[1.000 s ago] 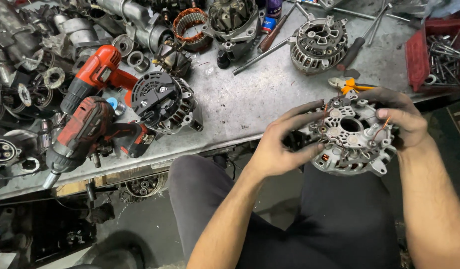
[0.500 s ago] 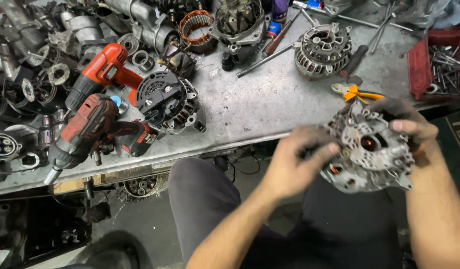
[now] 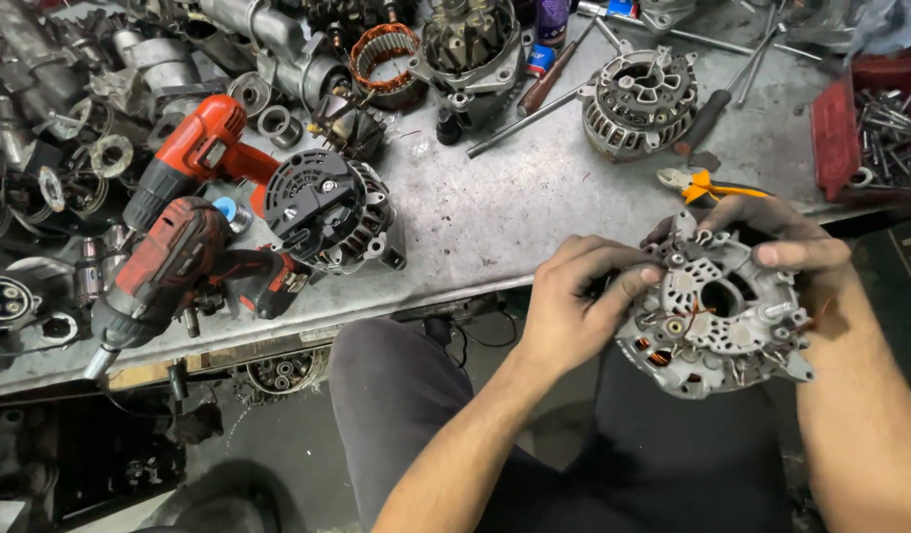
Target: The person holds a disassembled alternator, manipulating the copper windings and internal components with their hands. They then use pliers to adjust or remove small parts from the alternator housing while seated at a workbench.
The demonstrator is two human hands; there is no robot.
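I hold a silver alternator rear housing (image 3: pixel 717 321) over my lap, its rectifier side facing up with copper windings showing at the rim. My left hand (image 3: pixel 574 301) grips its left edge, thumb pressed on the top face. My right hand (image 3: pixel 786 247) wraps over its far right edge, fingers curled across the top. Both forearms reach in from the bottom of the view.
A grey metal workbench (image 3: pixel 495 212) lies ahead, crowded. Two red cordless drills (image 3: pixel 184 247) and a black-capped alternator (image 3: pixel 327 207) sit at left. Another alternator (image 3: pixel 638 99), a copper stator (image 3: pixel 386 59), orange pliers (image 3: pixel 707 186) and a red tray of bolts (image 3: pixel 875 128) lie farther back.
The housing has been turned and tilted in my hands, shifting slightly lower and toward me. My left hand slid from beneath its edge to grip the left side with the thumb on top.
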